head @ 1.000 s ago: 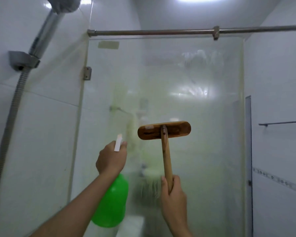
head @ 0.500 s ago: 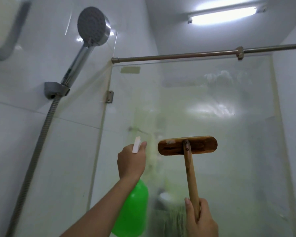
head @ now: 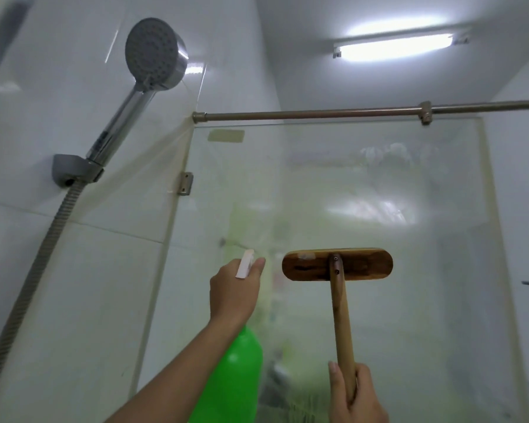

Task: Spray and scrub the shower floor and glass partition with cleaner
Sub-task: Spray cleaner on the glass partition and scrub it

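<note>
Head view, glass partition (head: 364, 193): a clear pane straight ahead, cloudy with pale green-yellow streaks and a whitish smear near its top; a tan patch sits at its upper left corner.
Brush (head: 337, 264): a wooden oblong head with a long wooden handle, held upright, its head flat toward the glass at mid height; whether it touches the pane I cannot tell.
Spray bottle (head: 232, 377): bright green body hanging below the left hand, its white nozzle pointing up toward the glass.
Left hand (head: 234, 293): grip closed around the top of the spray bottle, one finger lying along the nozzle.
Right hand (head: 353, 395): grip wrapped tight around the low end of the brush handle.
Edges: a metal rail (head: 318, 112) runs along the top of the pane; a hinge bracket (head: 185, 183) fixes its left edge to the tiled wall.
Open room: the shower head (head: 153, 54) and its hose (head: 37, 270) hang to the left, well apart from both hands; glass above and right of the brush is unobstructed.
</note>
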